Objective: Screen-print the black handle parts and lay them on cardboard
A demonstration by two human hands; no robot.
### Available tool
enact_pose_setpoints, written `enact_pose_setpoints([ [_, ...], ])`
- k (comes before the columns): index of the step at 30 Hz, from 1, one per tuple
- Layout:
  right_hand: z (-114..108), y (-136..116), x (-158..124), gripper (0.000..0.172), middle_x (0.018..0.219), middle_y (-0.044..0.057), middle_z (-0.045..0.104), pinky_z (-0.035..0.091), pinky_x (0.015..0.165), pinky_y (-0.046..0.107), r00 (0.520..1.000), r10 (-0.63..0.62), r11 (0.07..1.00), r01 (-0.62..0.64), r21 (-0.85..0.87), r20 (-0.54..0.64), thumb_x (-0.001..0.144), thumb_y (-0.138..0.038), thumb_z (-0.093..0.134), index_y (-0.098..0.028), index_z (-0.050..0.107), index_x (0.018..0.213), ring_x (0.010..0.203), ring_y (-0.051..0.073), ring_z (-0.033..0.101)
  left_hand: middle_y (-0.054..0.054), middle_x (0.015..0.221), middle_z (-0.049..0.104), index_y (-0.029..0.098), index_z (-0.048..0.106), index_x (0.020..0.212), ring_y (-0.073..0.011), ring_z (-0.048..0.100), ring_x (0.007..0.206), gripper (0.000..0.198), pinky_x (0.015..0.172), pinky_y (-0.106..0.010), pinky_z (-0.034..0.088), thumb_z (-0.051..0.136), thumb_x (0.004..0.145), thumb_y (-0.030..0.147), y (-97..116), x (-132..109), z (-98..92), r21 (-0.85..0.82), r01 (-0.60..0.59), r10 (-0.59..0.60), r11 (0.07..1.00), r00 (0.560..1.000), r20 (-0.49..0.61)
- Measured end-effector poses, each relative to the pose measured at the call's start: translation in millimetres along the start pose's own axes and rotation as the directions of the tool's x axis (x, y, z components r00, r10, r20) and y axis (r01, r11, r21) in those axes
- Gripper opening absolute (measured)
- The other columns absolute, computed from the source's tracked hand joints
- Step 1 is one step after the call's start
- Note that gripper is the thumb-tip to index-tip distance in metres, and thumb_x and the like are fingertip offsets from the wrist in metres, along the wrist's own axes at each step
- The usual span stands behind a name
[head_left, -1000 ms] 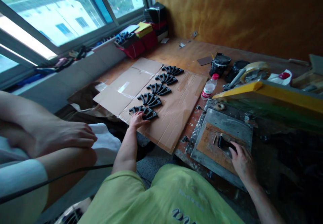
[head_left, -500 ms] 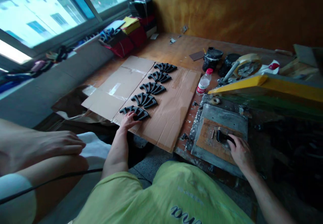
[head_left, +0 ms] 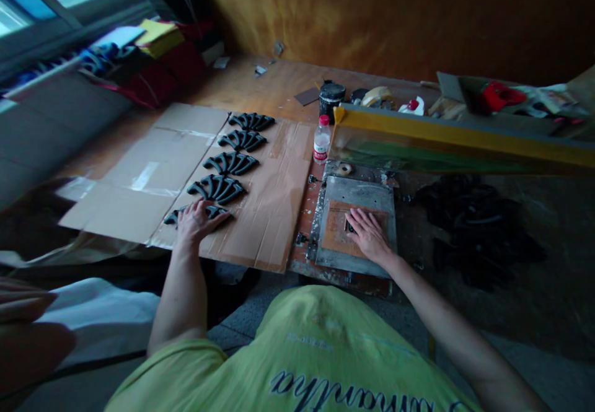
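Note:
My left hand [head_left: 194,222] lies with its fingers spread on the nearest fan of black curved parts [head_left: 211,212], at the front of a brown cardboard sheet [head_left: 274,207]. Several more such fans [head_left: 230,163] sit in a row behind it. My right hand [head_left: 368,234] rests fingers down on a brown pad [head_left: 335,238] set in a grey metal plate [head_left: 357,192]. A small black part shows just under its fingers. I cannot tell whether the hand grips that part.
A yellow-edged frame [head_left: 446,133] juts over the plate from the right. A small water bottle [head_left: 321,139] and black tins [head_left: 331,95] stand behind. A heap of black parts [head_left: 474,223] lies to the right. Red boxes [head_left: 153,59] sit under the window. Another person's limb [head_left: 23,331] is at bottom left.
The view swung right, so the window and the other person slid left. My left hand stayed on the nearest fan. My right hand stayed on the pad, now covering most of the small black part.

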State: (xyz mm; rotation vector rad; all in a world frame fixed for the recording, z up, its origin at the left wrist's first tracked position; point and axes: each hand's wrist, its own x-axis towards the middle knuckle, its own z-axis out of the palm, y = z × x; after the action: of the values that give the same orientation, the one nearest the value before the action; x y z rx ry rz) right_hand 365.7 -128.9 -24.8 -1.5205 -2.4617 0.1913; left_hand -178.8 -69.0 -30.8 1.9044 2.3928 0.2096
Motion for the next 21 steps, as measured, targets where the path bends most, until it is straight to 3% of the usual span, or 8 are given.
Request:
enact_pose_setpoints([
  [3, 15, -1, 3, 0.053, 0.156, 0.007, 0.036, 0.023, 0.117, 0.054, 1.0, -0.011, 1.0, 0.011, -0.016, 0.007, 0.097, -0.029, 0.044, -0.023, 0.036, 0.15, 0.146, 0.027, 0.027, -0.012, 0.143, 0.051, 0.015, 0.061, 0.116, -0.0315, 0.047, 0.132, 0.061, 0.111, -0.049, 0.035, 0.068, 0.076, 0.06, 56, 13, -16.4, -0.108, -0.199, 0.187, 0.974, 0.975, -0.116],
  [7, 23, -3, 4, 0.055, 0.156, 0.007, 0.034, 0.021, 0.117, 0.056, 0.999, -0.028, 0.999, 0.027, -0.026, -0.031, 0.096, -0.031, 0.045, -0.021, 0.036, 0.15, 0.147, 0.029, 0.025, -0.012, 0.136, 0.058, 0.015, 0.062, 0.115, -0.0237, 0.051, 0.127, 0.052, 0.111, -0.042, 0.037, 0.064, 0.082, 0.056, 157, 22, -48.0, -0.318, -0.413, 0.33, 0.854, 0.901, -0.282],
  [9, 20, -5, 4, 0.054, 0.154, 0.009, 0.038, 0.023, 0.116, 0.059, 0.998, -0.039, 0.999, 0.038, -0.009, -0.039, 0.096, -0.033, 0.046, -0.021, 0.039, 0.149, 0.146, 0.03, 0.028, -0.01, 0.12, 0.066, 0.017, 0.061, 0.118, -0.0201, 0.06, 0.114, 0.052, 0.103, -0.039, 0.045, 0.057, 0.086, 0.058, 215, 21, -68.1, -0.486, -0.474, 0.334, 0.735, 0.876, -0.349],
  [11, 13, -6, 2, 0.049, 0.149, 0.009, 0.047, 0.023, 0.115, 0.06, 0.997, -0.074, 0.997, 0.074, 0.018, -0.036, 0.096, -0.034, 0.046, -0.023, 0.046, 0.144, 0.143, 0.031, 0.033, -0.006, 0.102, 0.07, 0.019, 0.056, 0.126, -0.0151, 0.066, 0.093, 0.054, 0.088, -0.033, 0.052, 0.045, 0.092, 0.06, 270, 19, -88.5, -0.683, -0.49, 0.337, 0.542, 0.871, -0.358],
  [14, -6, 11, -7, 0.041, 0.141, 0.008, 0.056, 0.025, 0.115, 0.059, 0.991, -0.103, 0.993, 0.108, 0.05, -0.08, 0.097, -0.035, 0.046, -0.023, 0.056, 0.135, 0.14, 0.029, 0.039, -0.004, 0.079, 0.067, 0.017, 0.06, 0.118, -0.0108, 0.065, 0.068, 0.065, 0.067, -0.026, 0.053, 0.022, 0.096, 0.064, 331, 14, -114.1, -0.852, -0.429, 0.356, 0.3, 0.879, -0.317],
  [17, -36, 57, -23, 0.036, 0.132, 0.011, 0.063, 0.035, 0.11, 0.055, 0.97, 0.095, 0.992, -0.073, 0.105, -0.225, 0.095, -0.034, 0.047, -0.02, 0.064, 0.124, 0.133, 0.029, 0.046, -0.002, 0.065, 0.061, 0.014, 0.066, 0.1, -0.0095, 0.06, 0.056, 0.075, 0.058, -0.024, 0.049, 0.016, 0.093, 0.069, 352, 2, -127.3, -0.92, -0.335, 0.376, 0.204, 0.895, -0.242],
  [19, -59, 95, -31, 0.036, 0.121, 0.014, 0.068, 0.045, 0.101, 0.051, 0.9, 0.313, 0.945, -0.264, 0.193, -0.302, 0.094, -0.035, 0.047, -0.017, 0.067, 0.118, 0.12, 0.029, 0.057, -0.002, 0.061, 0.059, 0.015, 0.068, 0.096, -0.0097, 0.058, 0.054, 0.073, 0.055, -0.023, 0.048, 0.021, 0.092, 0.07, 346, -13, -127.1, -0.952, -0.251, 0.386, 0.176, 0.907, -0.168],
  [21, -84, 123, -33, 0.038, 0.109, 0.014, 0.071, 0.052, 0.091, 0.047, 0.8, 0.49, 0.865, -0.4, 0.302, -0.345, 0.092, -0.038, 0.048, -0.015, 0.067, 0.115, 0.103, 0.027, 0.065, -0.002, 0.063, 0.062, 0.016, 0.07, 0.093, -0.0103, 0.057, 0.054, 0.065, 0.052, -0.024, 0.046, 0.032, 0.091, 0.07, 330, -32, -118.8, -0.978, -0.126, 0.394, 0.163, 0.918, -0.053],
])
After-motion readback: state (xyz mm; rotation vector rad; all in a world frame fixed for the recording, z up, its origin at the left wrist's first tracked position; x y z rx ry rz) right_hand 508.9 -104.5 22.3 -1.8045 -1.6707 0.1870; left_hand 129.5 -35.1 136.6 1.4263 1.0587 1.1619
